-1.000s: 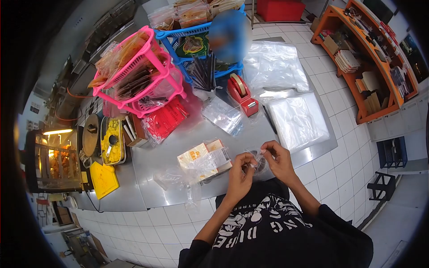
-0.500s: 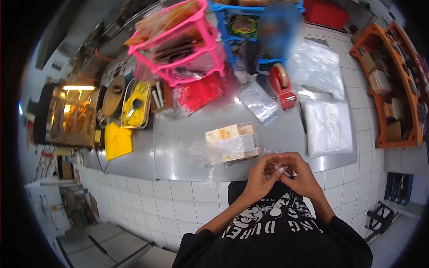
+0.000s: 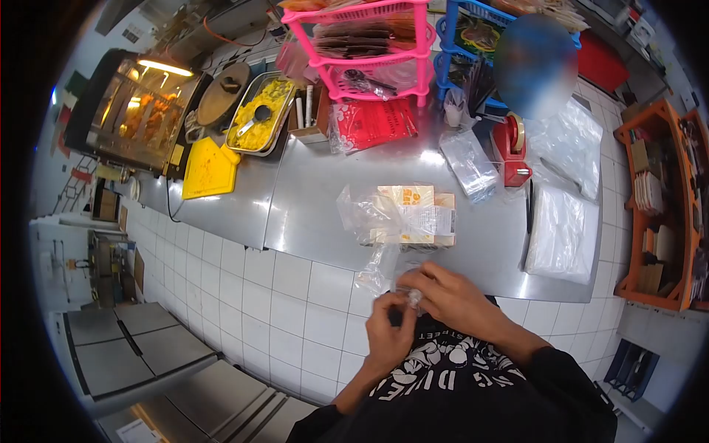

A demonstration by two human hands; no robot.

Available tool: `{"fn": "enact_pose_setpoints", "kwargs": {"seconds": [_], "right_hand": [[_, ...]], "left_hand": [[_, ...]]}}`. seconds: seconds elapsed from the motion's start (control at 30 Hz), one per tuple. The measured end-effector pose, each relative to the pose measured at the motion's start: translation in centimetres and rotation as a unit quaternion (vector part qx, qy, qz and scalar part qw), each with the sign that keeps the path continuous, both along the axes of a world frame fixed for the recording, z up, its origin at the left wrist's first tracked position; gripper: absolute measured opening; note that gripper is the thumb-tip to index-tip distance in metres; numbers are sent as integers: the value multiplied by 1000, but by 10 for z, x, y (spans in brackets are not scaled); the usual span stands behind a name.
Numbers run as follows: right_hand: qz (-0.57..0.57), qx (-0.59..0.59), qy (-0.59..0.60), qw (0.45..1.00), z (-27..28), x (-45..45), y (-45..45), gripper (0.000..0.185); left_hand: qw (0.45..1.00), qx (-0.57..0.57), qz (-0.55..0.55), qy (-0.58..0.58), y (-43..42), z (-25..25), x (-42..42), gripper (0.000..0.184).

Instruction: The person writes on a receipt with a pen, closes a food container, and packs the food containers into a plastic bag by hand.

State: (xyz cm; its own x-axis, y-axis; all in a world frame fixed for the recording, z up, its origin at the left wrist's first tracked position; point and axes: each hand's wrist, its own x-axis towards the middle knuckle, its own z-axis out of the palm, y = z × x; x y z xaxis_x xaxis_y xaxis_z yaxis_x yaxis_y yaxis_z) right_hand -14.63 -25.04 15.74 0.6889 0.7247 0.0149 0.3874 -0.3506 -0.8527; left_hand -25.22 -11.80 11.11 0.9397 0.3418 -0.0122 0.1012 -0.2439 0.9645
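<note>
My left hand (image 3: 388, 332) and my right hand (image 3: 452, 299) meet in front of my shirt at the table's near edge. Fingers of both are closed on a small bunched piece of clear plastic (image 3: 414, 298); its exact form is partly hidden. Just beyond them, white and orange boxes (image 3: 436, 221) rest on the steel table (image 3: 314, 214). A clear plastic bag (image 3: 358, 210) lies crumpled over the boxes' left part. More loose clear film (image 3: 378, 269) hangs near the table edge, beside my left hand; whether it joins the held piece I cannot tell.
A red tape dispenser (image 3: 511, 151), packs of clear bags (image 3: 561, 229) and a red packet (image 3: 373, 124) lie on the table. Pink (image 3: 377, 55) and blue racks (image 3: 444, 44) stand behind. Left are a yellow board (image 3: 209, 170), a food tray (image 3: 262, 114) and a lit display cabinet (image 3: 136, 111).
The camera view has turned, so the table's contents appear shifted. My hands have moved left across my shirt and hold the plastic lower, with my right hand reaching over toward the left.
</note>
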Motion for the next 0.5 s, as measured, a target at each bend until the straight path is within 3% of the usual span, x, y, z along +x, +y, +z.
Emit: {"fn": "enact_pose_setpoints", "kwargs": {"seconds": [0.13, 0.23, 0.33, 0.43, 0.47, 0.5], "right_hand": [[5, 9, -67, 998, -21, 12, 36, 46], [22, 13, -134, 991, -34, 16, 46, 36], [-11, 26, -118, 993, -33, 23, 49, 24], [-39, 50, -126, 990, -32, 30, 46, 20], [-55, 63, -118, 989, -30, 33, 45, 21], [-72, 77, -111, 988, -27, 35, 46, 22]], "left_hand": [[998, -7, 48, -48, 1, -2, 2, 26], [996, -30, 88, 1, 5, -10, 1, 30], [965, 184, 120, -145, 17, -24, 4, 51], [966, 166, 157, -124, 27, -24, 22, 81], [985, 130, 89, -64, 38, -21, 31, 102], [992, 77, 56, -77, 45, -17, 43, 101]]}}
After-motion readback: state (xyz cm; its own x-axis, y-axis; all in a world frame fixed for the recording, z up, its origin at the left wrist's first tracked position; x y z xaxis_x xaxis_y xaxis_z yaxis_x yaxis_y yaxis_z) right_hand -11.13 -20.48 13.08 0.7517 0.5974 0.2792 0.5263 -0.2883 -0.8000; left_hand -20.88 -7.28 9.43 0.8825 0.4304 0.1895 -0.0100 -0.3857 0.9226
